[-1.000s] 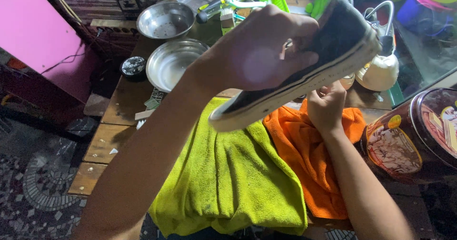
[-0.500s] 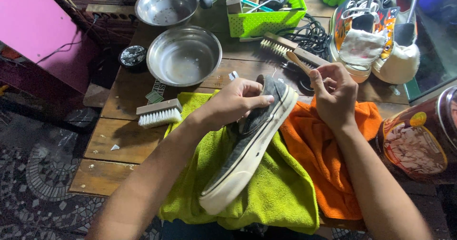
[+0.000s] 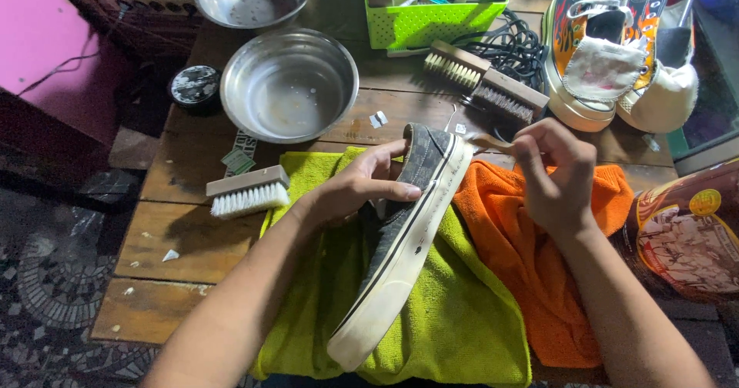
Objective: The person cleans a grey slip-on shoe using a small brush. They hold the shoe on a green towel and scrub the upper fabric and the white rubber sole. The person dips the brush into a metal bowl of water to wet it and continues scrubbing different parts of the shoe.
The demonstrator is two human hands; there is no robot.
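At my far right I see a large brown printed package (image 3: 685,234) with a round yellow mark, beside the orange cloth. On the bench (image 3: 192,234), small green-and-white labels (image 3: 239,159) lie near the steel bowl.

- One view only, from a camera worn on the person's head, so no second view shared any part of the scene.
- It looked steeply down and forward over a wooden table (image 3: 185,234), with both forearms entering from the bottom edge.
- It sat close: the left hand (image 3: 362,188) and right hand (image 3: 550,176) filled the centre.
- Floor showed at the left.
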